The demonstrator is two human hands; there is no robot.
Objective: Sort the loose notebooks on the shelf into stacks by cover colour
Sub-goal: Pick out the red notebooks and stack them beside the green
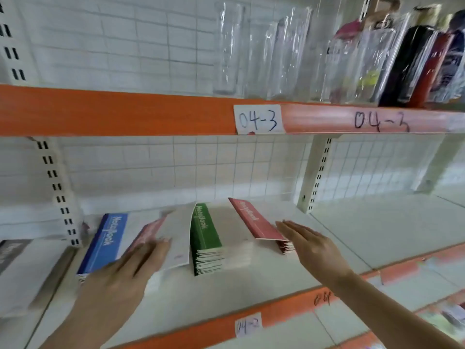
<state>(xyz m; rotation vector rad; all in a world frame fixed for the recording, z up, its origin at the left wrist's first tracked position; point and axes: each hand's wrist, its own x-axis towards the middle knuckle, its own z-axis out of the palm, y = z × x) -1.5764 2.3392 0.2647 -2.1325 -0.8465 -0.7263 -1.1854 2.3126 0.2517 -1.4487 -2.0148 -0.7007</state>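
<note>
The white shelf (352, 235) has an orange front edge, and a paper tag (247, 324) on it reads "04-2". The rail above carries "04-3" on a label (258, 119). Three stacks lie on the shelf, each cover printed "NoteBook": blue (105, 241), green (205, 238), red (256, 220). The left hand (130, 270) grips a tilted pink notebook (161, 238) between blue and green. The right hand (309, 245), fingers straight and released, touches the red stack's edge.
</note>
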